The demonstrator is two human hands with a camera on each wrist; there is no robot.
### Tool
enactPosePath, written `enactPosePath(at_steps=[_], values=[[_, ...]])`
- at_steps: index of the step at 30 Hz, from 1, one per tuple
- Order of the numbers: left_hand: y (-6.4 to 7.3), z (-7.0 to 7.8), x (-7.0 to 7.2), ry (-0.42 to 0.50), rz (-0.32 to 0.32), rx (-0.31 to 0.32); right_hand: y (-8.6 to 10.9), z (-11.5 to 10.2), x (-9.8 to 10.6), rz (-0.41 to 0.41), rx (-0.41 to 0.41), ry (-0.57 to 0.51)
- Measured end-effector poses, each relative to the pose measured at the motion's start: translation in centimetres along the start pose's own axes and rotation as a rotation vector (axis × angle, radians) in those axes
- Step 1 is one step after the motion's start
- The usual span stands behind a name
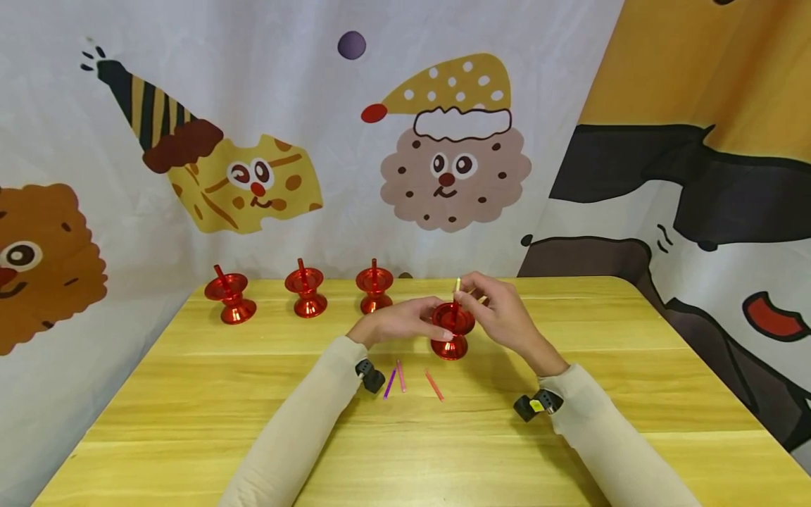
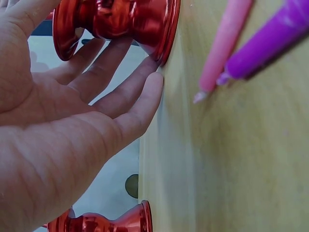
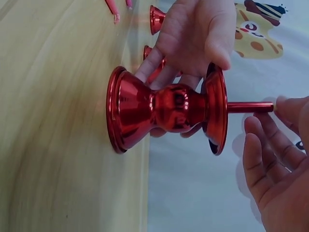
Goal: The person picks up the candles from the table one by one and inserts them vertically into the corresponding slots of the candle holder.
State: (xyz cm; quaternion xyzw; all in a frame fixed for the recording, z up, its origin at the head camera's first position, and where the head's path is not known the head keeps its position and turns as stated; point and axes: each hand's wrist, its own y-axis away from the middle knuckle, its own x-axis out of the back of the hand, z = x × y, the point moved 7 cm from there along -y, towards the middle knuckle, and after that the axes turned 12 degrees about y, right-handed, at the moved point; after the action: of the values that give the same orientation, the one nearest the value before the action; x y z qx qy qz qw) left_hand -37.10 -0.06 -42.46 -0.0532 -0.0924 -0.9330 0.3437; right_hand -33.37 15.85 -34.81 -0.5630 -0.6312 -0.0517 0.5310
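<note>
A shiny red candle holder point(image 1: 451, 346) stands upright on the table, with a wide dish and a thin red tube point(image 3: 250, 107) rising from its middle. My left hand point(image 1: 405, 320) holds it from the left, thumb at the dish rim and fingers behind the stem. Above the dish, my right hand point(image 1: 500, 310) pinches a pale yellow candle point(image 1: 458, 284) at the top of the tube. How far the candle sits inside the tube is hidden. Near my left wrist lie a purple candle point(image 1: 389, 385), a pink candle point(image 1: 401, 377) and an orange-red candle point(image 1: 434, 386).
Three similar red holders stand along the back of the wooden table point(image 1: 285, 415): one far left point(image 1: 237, 310), a middle one point(image 1: 310, 306), and one behind my left hand point(image 1: 375, 301). A printed cloth point(image 1: 355, 141) hangs behind the table.
</note>
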Motion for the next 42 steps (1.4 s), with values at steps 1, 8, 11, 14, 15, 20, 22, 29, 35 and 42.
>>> enactPosePath(at_steps=[1, 8, 11, 14, 15, 20, 22, 29, 35, 42], values=[[0.0, 0.0, 0.0, 0.000, 0.002, -0.002, 0.0, 0.2, 0.0, -0.007, -0.010, -0.005], [0.1, 0.0, 0.3, 0.011, 0.029, -0.008, 0.1, 1.8, -0.2, -0.060, -0.097, -0.026], [0.0, -0.1, 0.4, 0.018, 0.037, -0.013, 0.2, 2.3, -0.4, -0.077, -0.106, -0.016], [0.0, 0.0, 0.5, 0.021, 0.049, -0.023, 0.2, 2.7, -0.6, -0.094, -0.104, -0.003], [0.0, 0.0, 0.5, 0.022, 0.053, -0.025, 0.2, 2.8, -0.7, -0.099, -0.103, 0.000], [0.4, 0.5, 1.0, -0.038, 0.096, -0.013, 0.4, 3.5, -0.9, -0.118, -0.113, 0.008], [0.8, 0.9, 1.4, -0.078, 0.119, -0.007, 0.4, 3.7, -1.0, -0.124, -0.117, 0.006], [2.3, 3.0, 3.1, -0.194, 0.169, -0.030, 0.4, 4.0, -1.1, -0.142, -0.122, 0.001], [4.8, 5.4, 5.3, -0.200, 0.248, -0.090, 0.4, 4.0, -1.1, -0.148, -0.123, -0.007], [8.5, 6.7, 8.8, -0.105, 0.427, -0.079, 0.6, 4.0, -0.9, -0.133, -0.116, -0.003]])
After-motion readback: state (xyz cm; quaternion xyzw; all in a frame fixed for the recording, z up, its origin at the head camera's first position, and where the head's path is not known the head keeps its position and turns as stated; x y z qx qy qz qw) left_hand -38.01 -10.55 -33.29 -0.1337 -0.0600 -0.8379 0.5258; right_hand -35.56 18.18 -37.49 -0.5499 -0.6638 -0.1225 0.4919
